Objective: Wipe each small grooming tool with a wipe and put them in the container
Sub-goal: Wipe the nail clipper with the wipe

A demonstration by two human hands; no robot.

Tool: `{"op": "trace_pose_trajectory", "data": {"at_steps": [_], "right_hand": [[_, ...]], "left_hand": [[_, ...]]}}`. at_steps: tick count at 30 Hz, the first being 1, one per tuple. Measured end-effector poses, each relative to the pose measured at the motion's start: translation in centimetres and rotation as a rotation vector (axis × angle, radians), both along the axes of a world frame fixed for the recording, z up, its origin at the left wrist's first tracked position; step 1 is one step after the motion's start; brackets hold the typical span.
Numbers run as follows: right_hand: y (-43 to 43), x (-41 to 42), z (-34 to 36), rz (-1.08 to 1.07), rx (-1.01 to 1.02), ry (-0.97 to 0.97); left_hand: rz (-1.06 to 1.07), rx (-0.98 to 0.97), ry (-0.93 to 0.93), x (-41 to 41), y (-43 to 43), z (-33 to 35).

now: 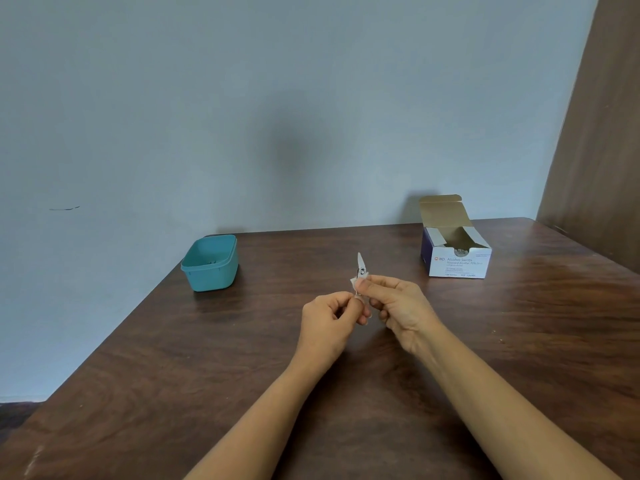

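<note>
Two hands meet over mid-counter, nearly touching. On the right hand (398, 306) the fingers (372, 281) are curled, with thumb and index pinching a small white wipe (354, 281) against the lower part of a small metal grooming tool (361, 263). On the left hand (330, 318) the fingers (346, 299) are curled too, pinching the tool's bottom end just under the right-hand grip. So we read both sets of fingers as clamped: left on the tool, right on the wipe. The tool is held roughly upright above the counter (242, 375), pointed tip up, with a rivet visible just above the wipe. It could be a clipper or small scissors; it's too small for us to tell. Both forearms are bare and come in from the bottom edge.

Further out, the teal container (207, 278) sits open-topped at the far left of the counter near the wall, well apart from the hands. Something small and dark lies inside; we can't tell what. At the far right is an open white-and-purple box of alcohol swabs (457, 266), lid flap standing up, also well apart from the hands. The counter is dark brown wood grain. We see a grey-blue wall (242, 98) behind and a brown panel (602, 133) at right.
</note>
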State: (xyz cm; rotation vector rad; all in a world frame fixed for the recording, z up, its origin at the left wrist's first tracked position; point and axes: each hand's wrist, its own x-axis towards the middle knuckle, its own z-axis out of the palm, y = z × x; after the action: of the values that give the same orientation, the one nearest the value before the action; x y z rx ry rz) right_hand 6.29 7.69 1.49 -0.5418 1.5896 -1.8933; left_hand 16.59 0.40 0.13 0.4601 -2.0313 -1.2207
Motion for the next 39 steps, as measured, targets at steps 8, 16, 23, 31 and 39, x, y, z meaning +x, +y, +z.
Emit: {"op": "trace_pose_trajectory", "data": {"at_steps": [8,16,23,31,39], "right_hand": [[-0.3,0.0,-0.4,-0.09,-0.009,0.017],[-0.1,-0.6,-0.1,0.161,-0.005,-0.064],[0.2,-0.5,0.0,0.148,0.076,-0.032],[0.2,0.3,-0.2,-0.082,-0.027,0.05],[-0.5,-0.3,-0.4,0.068,-0.06,-0.215]], "left_hand": [[0.006,-0.047,-0.011,-0.1,0.4,0.2],[0.01,0.015,0.013,0.1,0.3,0.4],[-0.013,0.055,0.006,0.2,0.2,0.2],[0.015,-0.089,-0.063,0.1,0.2,-0.1],[-0.094,0.226,-0.027,0.0,0.5,0.5]]}}
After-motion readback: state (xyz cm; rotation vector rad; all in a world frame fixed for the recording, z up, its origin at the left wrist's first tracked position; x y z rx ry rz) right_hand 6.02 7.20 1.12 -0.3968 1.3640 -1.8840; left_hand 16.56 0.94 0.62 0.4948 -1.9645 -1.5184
